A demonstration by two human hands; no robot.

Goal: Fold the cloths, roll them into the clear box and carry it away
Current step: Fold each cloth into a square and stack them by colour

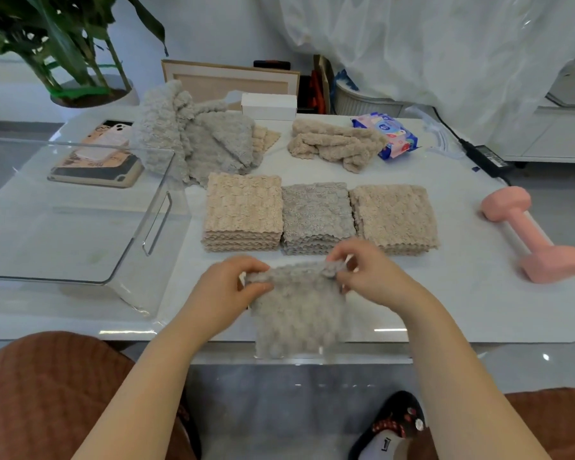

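A grey fluffy cloth (299, 313) hangs over the table's near edge. My left hand (228, 290) pinches its upper left corner and my right hand (362, 273) pinches its upper right corner. Behind it lie three folded stacks: a beige stack (243, 209), a grey stack (317, 215) and another beige stack (394, 215). Unfolded grey cloths (196, 137) are heaped at the back, with a crumpled beige cloth (332, 144) to their right. The clear box (80, 207) stands at the left with nothing in it.
A pink dumbbell (528, 234) lies at the right. Phones and a tablet (97, 161) sit behind the box. A white carton (269, 106), a wipes packet (389, 134) and a power adapter (487, 157) are at the back. A potted plant (80, 61) stands far left.
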